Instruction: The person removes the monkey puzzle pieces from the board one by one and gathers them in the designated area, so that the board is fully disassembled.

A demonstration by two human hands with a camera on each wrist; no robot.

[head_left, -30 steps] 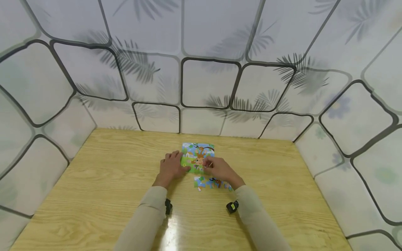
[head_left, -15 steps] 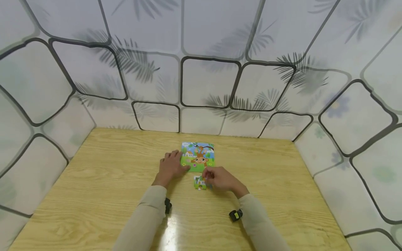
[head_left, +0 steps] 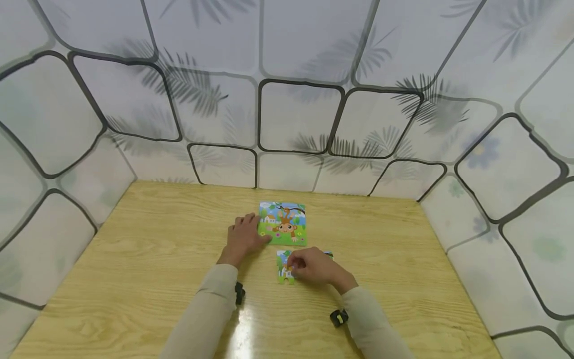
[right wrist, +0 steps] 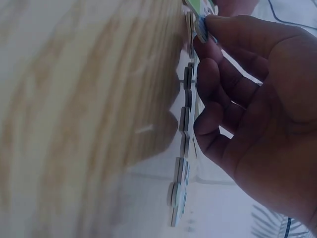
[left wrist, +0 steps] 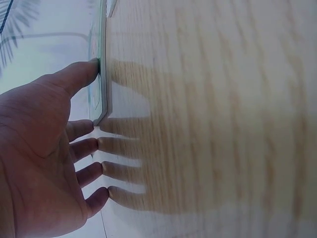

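A square picture board (head_left: 283,223) showing a cartoon monkey lies flat on the table. My left hand (head_left: 243,241) rests at its left side, fingers spread; in the left wrist view the thumb (left wrist: 81,76) touches the board's edge while the other fingertips meet the tabletop. Closer to me lies a partly joined jigsaw puzzle (head_left: 281,259), mostly covered by my right hand (head_left: 317,265). Between right thumb and index finger I pinch a jigsaw piece (right wrist: 201,29), low at the puzzle's left part. The right wrist view shows the row of joined pieces (right wrist: 183,129) edge-on beneath the curled fingers.
The wooden table (head_left: 179,279) runs back to a patterned wall covering (head_left: 291,119), which also closes off both sides. Black wrist cameras (head_left: 339,317) sit at both sleeve cuffs.
My right hand has come down from over the picture board to the puzzle with a piece, then slightly closer to me. The puzzle's left part now reaches lower. My left hand stays put.
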